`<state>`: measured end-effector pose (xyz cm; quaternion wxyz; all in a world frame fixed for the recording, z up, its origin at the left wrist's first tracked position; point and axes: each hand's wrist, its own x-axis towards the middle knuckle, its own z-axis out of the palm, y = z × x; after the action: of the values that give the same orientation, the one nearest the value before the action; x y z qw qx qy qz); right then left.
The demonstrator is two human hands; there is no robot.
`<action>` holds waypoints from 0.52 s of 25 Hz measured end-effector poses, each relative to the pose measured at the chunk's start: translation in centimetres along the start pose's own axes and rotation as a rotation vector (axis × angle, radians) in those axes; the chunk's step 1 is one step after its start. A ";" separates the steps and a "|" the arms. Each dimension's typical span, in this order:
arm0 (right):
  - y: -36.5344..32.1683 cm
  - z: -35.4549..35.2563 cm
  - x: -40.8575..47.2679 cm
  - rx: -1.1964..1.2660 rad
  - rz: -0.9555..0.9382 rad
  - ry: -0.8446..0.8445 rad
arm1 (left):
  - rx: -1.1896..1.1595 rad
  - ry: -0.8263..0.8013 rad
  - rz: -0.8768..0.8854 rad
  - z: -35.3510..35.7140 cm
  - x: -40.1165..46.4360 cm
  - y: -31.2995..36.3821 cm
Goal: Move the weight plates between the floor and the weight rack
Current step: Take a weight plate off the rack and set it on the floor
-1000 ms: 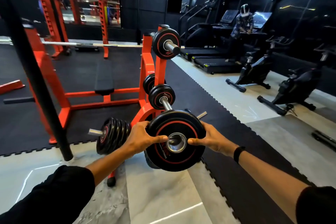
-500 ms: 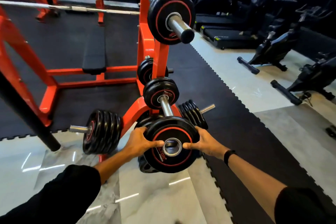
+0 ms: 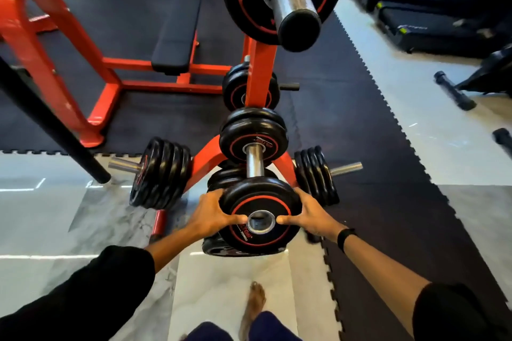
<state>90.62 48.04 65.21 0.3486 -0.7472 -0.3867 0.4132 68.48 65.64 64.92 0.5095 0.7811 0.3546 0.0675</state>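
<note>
A black weight plate [image 3: 260, 202] with a red ring and a steel centre hole is held upright between both hands, just in front of the orange weight rack [image 3: 260, 75]. My left hand [image 3: 213, 213] grips its left rim, thumb near the hole. My right hand [image 3: 307, 213] grips the right rim the same way. The plate sits at the tip of the rack's lower front steel peg [image 3: 253, 160], low over more plates [image 3: 221, 248] near the floor. Other pegs carry stacked plates at left [image 3: 160, 174], right [image 3: 315, 174] and top [image 3: 249, 3].
The top peg [image 3: 293, 0] juts toward me overhead. An orange bench frame with a black pad [image 3: 177, 33] stands back left, and a black slanted post [image 3: 55, 124] crosses the left. Treadmills [image 3: 432, 19] and bike bases stand at the right. My bare foot [image 3: 253, 304] is on the marble floor.
I have stepped closer and bent down. The plate in both hands has come lower, toward the bottom of the rack, below the lower front peg.
</note>
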 end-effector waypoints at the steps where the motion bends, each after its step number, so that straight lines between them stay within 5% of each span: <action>1: 0.0 -0.3 0.4 -0.013 -0.008 -0.030 | 0.014 0.002 -0.010 0.3 -0.1 0.1; 13: 0.2 -1.9 4.2 0.010 -0.073 -0.105 | 0.145 -0.014 0.045 -0.5 2.0 0.9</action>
<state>93.87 51.23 64.41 0.3466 -0.7079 -0.4294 0.4409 70.16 67.04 65.41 0.4523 0.8242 0.3374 0.0476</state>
